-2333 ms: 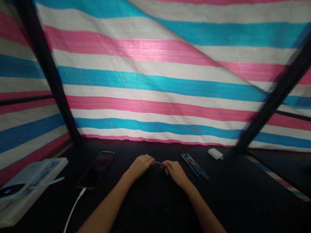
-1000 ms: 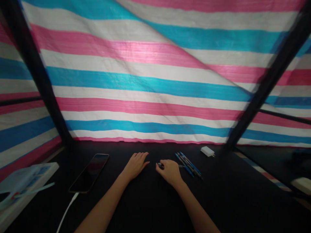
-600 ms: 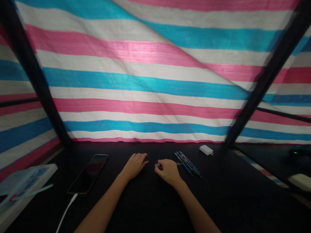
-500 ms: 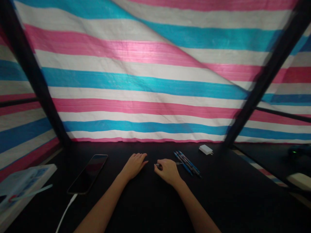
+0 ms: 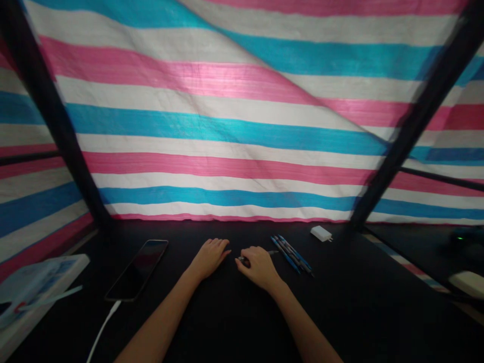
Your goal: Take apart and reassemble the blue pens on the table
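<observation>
So the two hands are apart, both low over a black table [image 5: 227, 327], with just a small gap between left thumb and right fingertips. The right hand [image 5: 259, 264] is the busy one: thumb and fingers are curled round a slim pen [image 5: 272, 252]. One end pokes out by the thumb, the other sticks out past the knuckles, and the middle is hidden in the grip. That far end points at a bunch of blue pens [image 5: 291, 254] lying more or less side by side, slanted. Can't really tell if it's touching the closest one or sitting just short.

Left hand [image 5: 209, 258] is palm down, fingers loosely spread, thumb poking out toward the other hand. Can't see what's under the palm, if anything.

Rest of the setup: a white plug [image 5: 320, 233] beyond the pens to the right, prongs facing off to the side. Over on the left there's a dark-screened phone [image 5: 138, 269] with a white cable [image 5: 102, 325] at its near end, and further left a white box [image 5: 71, 264] with a pale blue strip [image 5: 60, 295] hanging past its edge. Behind it all is a striped sheet [image 5: 227, 161], pink, white and blue, crossed by black posts at both sides.
</observation>
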`<state>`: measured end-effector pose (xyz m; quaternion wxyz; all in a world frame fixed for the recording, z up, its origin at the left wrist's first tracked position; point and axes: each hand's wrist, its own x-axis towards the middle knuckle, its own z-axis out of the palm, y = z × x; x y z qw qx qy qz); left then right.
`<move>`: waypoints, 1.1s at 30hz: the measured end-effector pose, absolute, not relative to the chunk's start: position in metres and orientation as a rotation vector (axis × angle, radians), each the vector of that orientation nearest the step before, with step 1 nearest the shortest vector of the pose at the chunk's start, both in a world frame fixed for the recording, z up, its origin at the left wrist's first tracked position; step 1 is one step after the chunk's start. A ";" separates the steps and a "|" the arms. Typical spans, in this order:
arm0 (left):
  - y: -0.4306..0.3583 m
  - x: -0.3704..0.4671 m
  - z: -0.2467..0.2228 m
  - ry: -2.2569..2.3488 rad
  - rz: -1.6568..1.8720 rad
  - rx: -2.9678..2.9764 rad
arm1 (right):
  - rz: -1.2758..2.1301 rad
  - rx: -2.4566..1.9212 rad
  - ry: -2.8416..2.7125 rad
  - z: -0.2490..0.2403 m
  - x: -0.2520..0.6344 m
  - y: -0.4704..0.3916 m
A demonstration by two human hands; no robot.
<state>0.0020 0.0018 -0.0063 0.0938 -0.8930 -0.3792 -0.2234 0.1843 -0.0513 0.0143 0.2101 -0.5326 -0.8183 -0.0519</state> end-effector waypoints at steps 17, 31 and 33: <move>0.002 0.002 -0.004 -1.160 -0.628 -2.561 | -0.034 -1.449 -2.381 0.000 0.192 -0.047; 0.004 0.001 -0.007 -1.192 -0.597 -2.573 | -0.562 -2.468 -1.611 0.011 0.245 -0.044; 0.004 0.001 -0.007 -1.194 -0.593 -2.576 | -0.537 -2.482 -1.648 0.010 0.245 -0.045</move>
